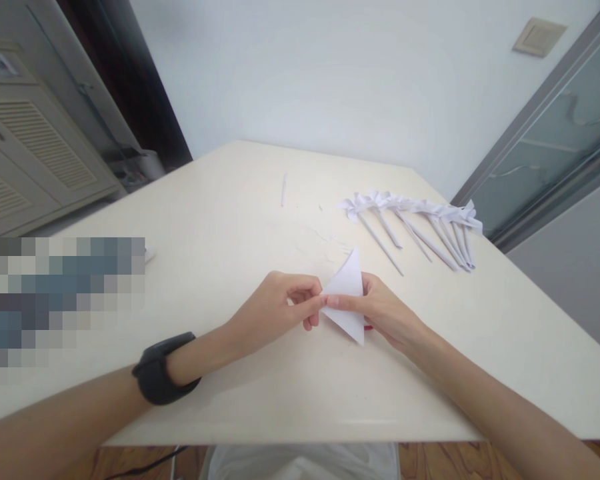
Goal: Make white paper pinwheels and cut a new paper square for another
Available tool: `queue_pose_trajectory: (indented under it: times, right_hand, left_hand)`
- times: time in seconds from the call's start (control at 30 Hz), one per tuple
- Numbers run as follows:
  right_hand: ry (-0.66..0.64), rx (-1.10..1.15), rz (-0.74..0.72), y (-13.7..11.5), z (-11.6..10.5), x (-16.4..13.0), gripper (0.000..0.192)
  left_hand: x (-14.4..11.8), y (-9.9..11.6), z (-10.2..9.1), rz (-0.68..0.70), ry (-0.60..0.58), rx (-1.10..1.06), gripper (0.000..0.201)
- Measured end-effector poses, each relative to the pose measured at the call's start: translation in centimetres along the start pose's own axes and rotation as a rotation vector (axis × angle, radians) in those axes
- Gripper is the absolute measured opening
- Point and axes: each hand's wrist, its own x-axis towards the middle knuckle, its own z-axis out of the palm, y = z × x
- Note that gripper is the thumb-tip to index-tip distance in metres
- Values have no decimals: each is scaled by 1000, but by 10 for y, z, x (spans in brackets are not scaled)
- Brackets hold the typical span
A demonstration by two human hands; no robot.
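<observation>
A folded white paper triangle (pixel 349 283) is held up over the table between both hands. My left hand (pixel 279 308) pinches its left corner between thumb and fingertips. My right hand (pixel 386 310) grips the paper from the right, thumb flat on the front and the other fingers hidden behind. A small red edge (pixel 369 327) shows under the right hand; what it belongs to is hidden. Thin paper scraps (pixel 325 237) lie on the tabletop just beyond the paper.
Several white paper flowers (pixel 380 200) with rolled paper stems (pixel 380 243) lie in a row at the right of the table (pixel 220 220). One thin paper roll (pixel 283 190) lies farther back. A pixelated patch covers the left edge. A wall stands behind the table.
</observation>
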Motion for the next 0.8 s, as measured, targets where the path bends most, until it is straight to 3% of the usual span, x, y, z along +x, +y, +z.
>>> queue_pose_trajectory:
  times: [0.23, 0.5, 0.7, 0.8]
  right_hand:
    - [13, 2, -50, -3, -10, 2, 19]
    - [-6, -10, -121, -3, -17, 4, 33]
    - [27, -17, -188, -7, -16, 4, 13]
    - [72, -19, -237, -9, -19, 4, 16]
  left_hand:
    - [-1, 2, 2, 7, -5, 56, 33]
    - [0, 0, 1, 11, -25, 74, 34]
    - [-3, 0, 2, 27, -41, 94, 31]
    - [-2, -2, 2, 36, -34, 96, 31]
